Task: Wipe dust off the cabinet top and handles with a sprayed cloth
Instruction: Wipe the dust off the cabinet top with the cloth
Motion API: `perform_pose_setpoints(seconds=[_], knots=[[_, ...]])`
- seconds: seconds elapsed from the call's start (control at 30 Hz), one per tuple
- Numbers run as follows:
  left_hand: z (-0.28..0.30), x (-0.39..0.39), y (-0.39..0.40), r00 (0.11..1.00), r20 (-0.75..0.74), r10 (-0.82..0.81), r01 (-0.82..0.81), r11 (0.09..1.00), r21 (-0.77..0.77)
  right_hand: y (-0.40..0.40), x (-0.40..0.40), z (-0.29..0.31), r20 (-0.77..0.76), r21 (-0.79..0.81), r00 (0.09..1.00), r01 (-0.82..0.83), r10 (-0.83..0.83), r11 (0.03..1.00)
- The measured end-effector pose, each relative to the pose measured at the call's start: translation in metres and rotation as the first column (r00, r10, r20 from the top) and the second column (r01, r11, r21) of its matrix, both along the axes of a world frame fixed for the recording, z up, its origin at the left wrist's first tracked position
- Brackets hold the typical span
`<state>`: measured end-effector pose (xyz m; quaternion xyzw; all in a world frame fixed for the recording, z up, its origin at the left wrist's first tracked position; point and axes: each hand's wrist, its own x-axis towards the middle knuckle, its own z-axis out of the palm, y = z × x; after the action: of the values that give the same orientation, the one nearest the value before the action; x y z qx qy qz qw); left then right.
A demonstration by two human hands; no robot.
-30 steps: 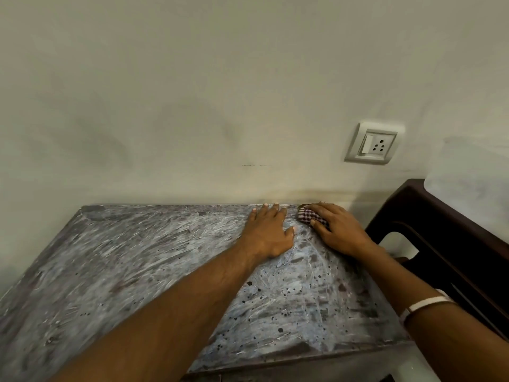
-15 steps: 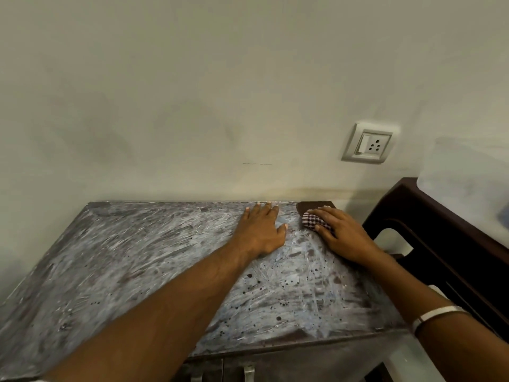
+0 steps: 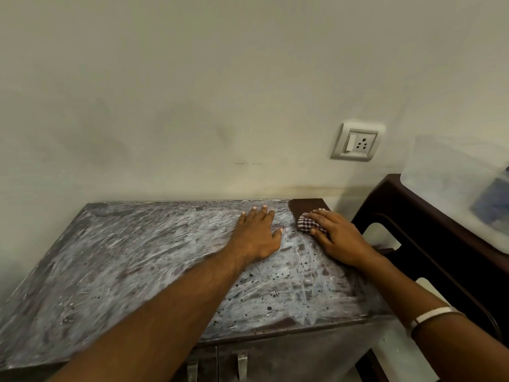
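Observation:
The cabinet top [image 3: 124, 260] is coated in streaky grey-white dust with dark specks. At its far right corner a small dark brown patch [image 3: 307, 206] is wiped bare. My right hand [image 3: 340, 239] presses a red-and-white checked cloth [image 3: 309, 226] flat on the top just in front of that patch. My left hand [image 3: 257, 235] lies flat on the dusty surface beside it, fingers spread, holding nothing. Two metal handles [image 3: 217, 366] show below the front edge of the cabinet.
A pale wall rises right behind the cabinet, with a white switch and socket plate [image 3: 356, 143] above the right corner. To the right stands a dark brown plastic chair [image 3: 429, 244] with a translucent plastic container [image 3: 454, 188] on it.
My right hand has drawn the cloth a little toward me, uncovering a dark wiped patch at the far right corner. The view has tilted down, bringing the handles into sight.

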<state>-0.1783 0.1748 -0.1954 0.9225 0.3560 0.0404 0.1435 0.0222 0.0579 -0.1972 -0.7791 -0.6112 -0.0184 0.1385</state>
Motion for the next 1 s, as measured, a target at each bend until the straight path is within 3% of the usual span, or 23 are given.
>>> perform_pose_setpoints(seconds=[0.17,0.4,0.6,0.87,1.0], knots=[[0.002,-0.002,-0.005,1.000,-0.017,0.000,0.000,1.000,-0.003,0.017,-0.003,0.000,0.010,-0.020,0.993,0.121,-0.121,0.992],[0.005,-0.004,-0.013,1.000,-0.021,0.006,-0.006,1.000,-0.003,-0.009,-0.007,-0.006,-0.002,-0.018,1.000,0.007,-0.007,1.000],[0.004,-0.009,-0.020,1.000,-0.020,0.014,-0.014,1.000,-0.009,-0.003,-0.013,-0.001,-0.010,-0.028,0.993,0.115,-0.115,0.993],[0.010,-0.010,-0.029,1.000,-0.013,0.018,-0.018,1.000,-0.022,-0.026,-0.024,-0.005,-0.029,0.018,0.999,0.023,-0.022,1.000],[0.007,-0.011,-0.033,1.000,-0.017,0.013,-0.013,1.000,-0.027,-0.022,-0.021,-0.004,-0.031,-0.008,0.997,0.076,-0.076,0.997]])
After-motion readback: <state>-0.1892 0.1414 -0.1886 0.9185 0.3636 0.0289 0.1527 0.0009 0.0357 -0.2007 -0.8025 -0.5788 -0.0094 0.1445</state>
